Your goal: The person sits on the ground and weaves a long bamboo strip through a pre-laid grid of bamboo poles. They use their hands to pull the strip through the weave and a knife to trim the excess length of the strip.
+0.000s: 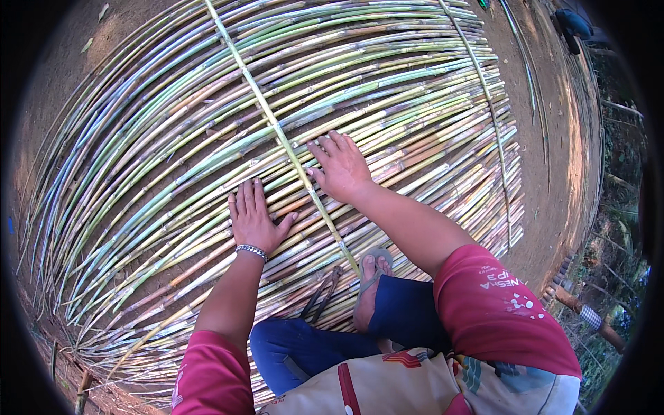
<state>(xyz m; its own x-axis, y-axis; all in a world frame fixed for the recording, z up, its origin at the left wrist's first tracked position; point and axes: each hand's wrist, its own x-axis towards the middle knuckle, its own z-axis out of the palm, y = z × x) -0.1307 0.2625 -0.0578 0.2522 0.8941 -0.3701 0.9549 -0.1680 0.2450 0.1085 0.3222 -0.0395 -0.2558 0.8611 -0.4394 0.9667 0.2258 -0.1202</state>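
Poles (401, 155) lie side by side on the ground (76, 43), with two crosspieces over them: a middle crosspiece (264, 106) and a right crosspiece (495, 126) near their right-hand ends. I log the left hand (256, 221) on the poles left of the middle one, the right hand (342, 169) just right of it. I place the pliers (335, 275) on the near poles, left of the foot (365, 304).

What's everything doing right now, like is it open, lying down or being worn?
Left hand: open, palm down on the canes
Right hand: open, palm down on the canes
Canes: lying side by side, some with gaps between
Long crosspiece: lying across the canes
Right-hand crosspiece: also lying across them
Pliers: lying down; open or shut, too small to tell
Bracelet: worn, left wrist
Sandal: worn
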